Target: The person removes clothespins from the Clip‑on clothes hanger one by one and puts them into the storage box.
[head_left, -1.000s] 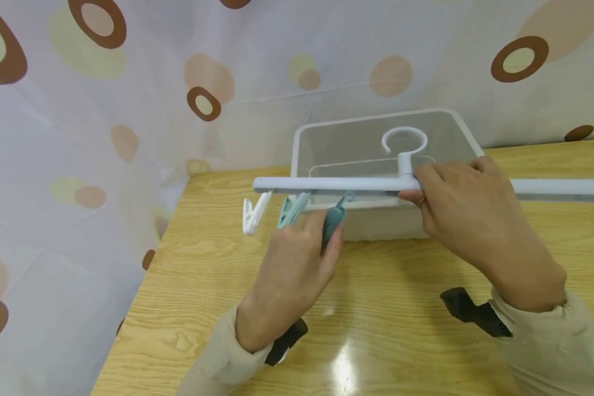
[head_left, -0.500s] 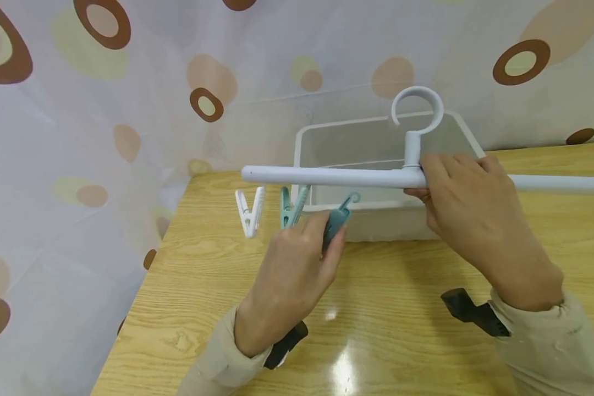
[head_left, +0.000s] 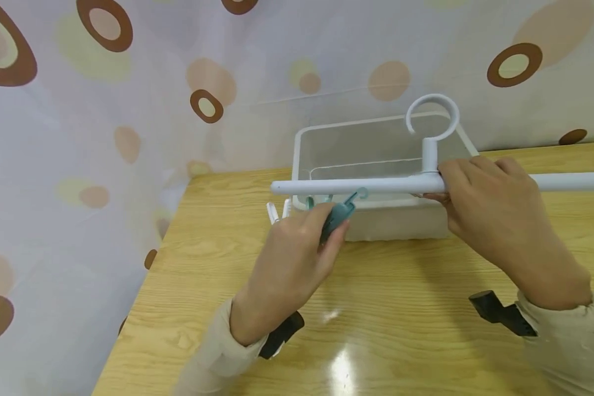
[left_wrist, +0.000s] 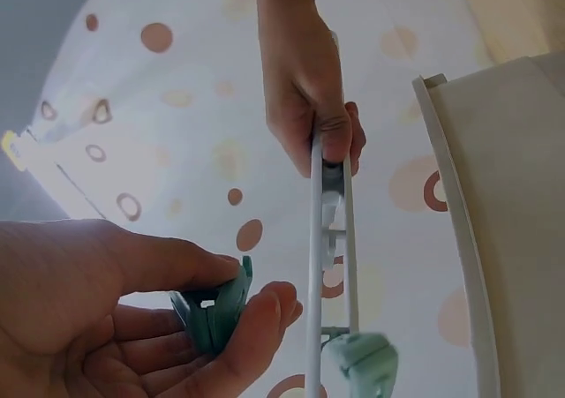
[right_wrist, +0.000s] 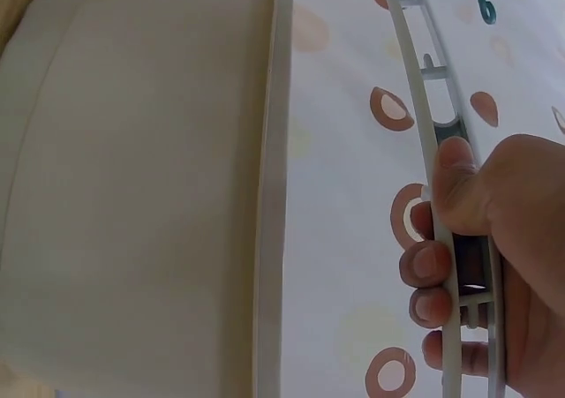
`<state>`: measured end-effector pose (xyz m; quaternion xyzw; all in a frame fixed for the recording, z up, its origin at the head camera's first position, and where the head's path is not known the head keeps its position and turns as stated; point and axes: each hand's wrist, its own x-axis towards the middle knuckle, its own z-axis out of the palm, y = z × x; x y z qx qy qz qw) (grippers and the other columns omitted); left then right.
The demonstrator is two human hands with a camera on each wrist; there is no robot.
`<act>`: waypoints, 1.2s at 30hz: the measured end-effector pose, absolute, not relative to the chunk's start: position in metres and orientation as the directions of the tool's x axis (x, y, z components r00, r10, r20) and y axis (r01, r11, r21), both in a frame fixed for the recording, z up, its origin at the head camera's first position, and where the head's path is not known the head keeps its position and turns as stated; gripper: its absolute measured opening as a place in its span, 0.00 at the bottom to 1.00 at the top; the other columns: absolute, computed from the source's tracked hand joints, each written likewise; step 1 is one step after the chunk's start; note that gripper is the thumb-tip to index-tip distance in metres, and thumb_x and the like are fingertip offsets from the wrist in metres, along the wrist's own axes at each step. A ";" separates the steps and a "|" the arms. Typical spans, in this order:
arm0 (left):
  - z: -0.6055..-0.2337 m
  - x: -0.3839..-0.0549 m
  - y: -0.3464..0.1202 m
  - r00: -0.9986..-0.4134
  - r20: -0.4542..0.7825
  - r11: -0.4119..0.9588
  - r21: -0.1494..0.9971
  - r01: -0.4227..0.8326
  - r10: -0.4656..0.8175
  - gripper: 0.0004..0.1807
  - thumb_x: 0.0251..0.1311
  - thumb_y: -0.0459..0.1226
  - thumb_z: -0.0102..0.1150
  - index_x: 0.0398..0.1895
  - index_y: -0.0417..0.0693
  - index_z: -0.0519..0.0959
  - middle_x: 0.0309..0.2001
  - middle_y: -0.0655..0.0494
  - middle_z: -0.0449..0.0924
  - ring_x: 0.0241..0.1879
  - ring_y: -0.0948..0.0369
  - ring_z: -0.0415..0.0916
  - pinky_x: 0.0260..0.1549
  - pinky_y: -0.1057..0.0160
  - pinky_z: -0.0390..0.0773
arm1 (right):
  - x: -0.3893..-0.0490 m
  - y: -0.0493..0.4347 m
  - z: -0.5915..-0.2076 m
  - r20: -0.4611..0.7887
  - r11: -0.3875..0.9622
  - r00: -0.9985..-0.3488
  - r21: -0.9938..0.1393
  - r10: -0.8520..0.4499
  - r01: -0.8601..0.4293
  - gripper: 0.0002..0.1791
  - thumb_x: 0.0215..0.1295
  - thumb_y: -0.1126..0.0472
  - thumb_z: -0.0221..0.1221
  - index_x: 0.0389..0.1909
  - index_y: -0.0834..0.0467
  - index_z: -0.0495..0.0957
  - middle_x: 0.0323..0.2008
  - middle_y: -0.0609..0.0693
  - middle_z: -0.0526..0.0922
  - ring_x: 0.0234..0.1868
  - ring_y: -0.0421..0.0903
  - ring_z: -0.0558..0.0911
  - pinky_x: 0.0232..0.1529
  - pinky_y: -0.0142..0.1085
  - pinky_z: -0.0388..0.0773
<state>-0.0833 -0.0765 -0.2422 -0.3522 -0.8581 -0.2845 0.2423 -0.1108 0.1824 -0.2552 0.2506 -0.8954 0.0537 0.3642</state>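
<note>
My left hand (head_left: 287,258) pinches a teal clothespin (head_left: 339,216) between thumb and fingers. Its small hook points up toward the underside of a white hanger (head_left: 356,185), just below the bar; in the left wrist view the pin is apart from the bar. My right hand (head_left: 500,214) grips that bar beside its round top hook. A white clothespin (head_left: 273,213) hangs under the hanger's left end, partly covered by my left hand. Another teal clothespin (left_wrist: 366,363) hangs from the bar in the left wrist view. The right wrist view shows fingers curled round the bar's hollow underside.
Behind and below the hanger, a pale plastic bin (head_left: 396,220) stands on the wooden table (head_left: 178,286). A patterned curtain (head_left: 257,121) lies along the back and left side.
The hanger rose and tilted its hook up, then came slightly down and shifted right with my right hand. The hanging clothespins moved right, behind my left hand, which stays nearly in place.
</note>
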 end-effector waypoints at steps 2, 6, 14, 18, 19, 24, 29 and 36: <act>-0.238 -0.084 -0.080 -0.632 0.612 0.587 0.313 0.746 0.476 0.05 0.63 0.31 0.59 0.32 0.37 0.75 0.19 0.57 0.68 0.17 0.65 0.63 0.16 0.72 0.64 | -0.110 0.185 -0.257 0.666 0.868 -0.619 0.091 -0.417 -0.488 0.17 0.54 0.63 0.65 0.26 0.64 0.65 0.17 0.55 0.69 0.25 0.58 0.73 0.29 0.50 0.67; -0.228 -0.092 -0.088 -0.657 0.571 0.599 0.326 0.732 0.492 0.04 0.64 0.31 0.58 0.36 0.36 0.77 0.21 0.56 0.71 0.18 0.65 0.64 0.17 0.71 0.65 | -0.107 0.192 -0.261 0.605 0.883 -0.683 0.072 -0.408 -0.464 0.17 0.51 0.64 0.67 0.26 0.64 0.66 0.17 0.54 0.70 0.25 0.57 0.74 0.28 0.48 0.66; -0.207 -0.120 -0.095 -0.718 0.450 0.639 0.343 0.688 0.531 0.06 0.66 0.34 0.57 0.34 0.38 0.75 0.22 0.54 0.68 0.20 0.61 0.64 0.21 0.69 0.65 | -0.098 0.209 -0.272 0.626 0.878 -0.649 0.129 -0.433 -0.461 0.39 0.75 0.37 0.23 0.26 0.66 0.66 0.13 0.51 0.64 0.18 0.53 0.69 0.22 0.45 0.63; -0.198 -0.135 -0.090 -0.712 0.418 0.632 0.337 0.698 0.564 0.09 0.66 0.33 0.57 0.28 0.40 0.72 0.21 0.55 0.64 0.21 0.61 0.61 0.23 0.68 0.61 | -0.089 0.215 -0.276 0.623 0.883 -0.653 0.143 -0.431 -0.447 0.40 0.74 0.37 0.21 0.27 0.66 0.66 0.14 0.53 0.67 0.19 0.55 0.72 0.24 0.48 0.66; -0.196 -0.139 -0.087 -0.712 0.413 0.634 0.332 0.699 0.568 0.09 0.66 0.33 0.56 0.28 0.40 0.72 0.21 0.55 0.63 0.22 0.61 0.60 0.23 0.69 0.60 | -0.087 0.217 -0.277 0.622 0.886 -0.656 0.143 -0.428 -0.442 0.40 0.74 0.37 0.21 0.26 0.66 0.66 0.14 0.52 0.66 0.19 0.54 0.72 0.24 0.48 0.67; -0.184 -0.166 -0.075 -0.733 0.349 0.692 0.258 0.674 0.584 0.10 0.67 0.34 0.56 0.28 0.41 0.72 0.22 0.55 0.62 0.23 0.61 0.60 0.24 0.69 0.59 | -0.076 0.223 -0.283 0.618 0.896 -0.671 0.136 -0.410 -0.423 0.41 0.74 0.37 0.21 0.26 0.67 0.66 0.16 0.53 0.70 0.19 0.54 0.72 0.25 0.50 0.68; -0.178 -0.200 -0.061 -0.743 0.250 0.729 0.165 0.665 0.621 0.14 0.68 0.36 0.54 0.24 0.43 0.67 0.22 0.56 0.58 0.24 0.61 0.58 0.26 0.69 0.58 | -0.066 0.228 -0.291 0.607 0.896 -0.684 0.116 -0.405 -0.428 0.41 0.75 0.37 0.22 0.28 0.68 0.68 0.20 0.57 0.76 0.21 0.56 0.74 0.25 0.52 0.69; -0.180 -0.237 -0.042 -0.731 0.168 0.733 0.059 0.677 0.662 0.08 0.69 0.36 0.51 0.40 0.37 0.71 0.31 0.52 0.70 0.32 0.59 0.65 0.33 0.64 0.69 | -0.058 0.228 -0.295 0.630 0.880 -0.643 0.149 -0.436 -0.451 0.36 0.77 0.40 0.25 0.30 0.67 0.67 0.21 0.57 0.76 0.23 0.56 0.75 0.26 0.50 0.68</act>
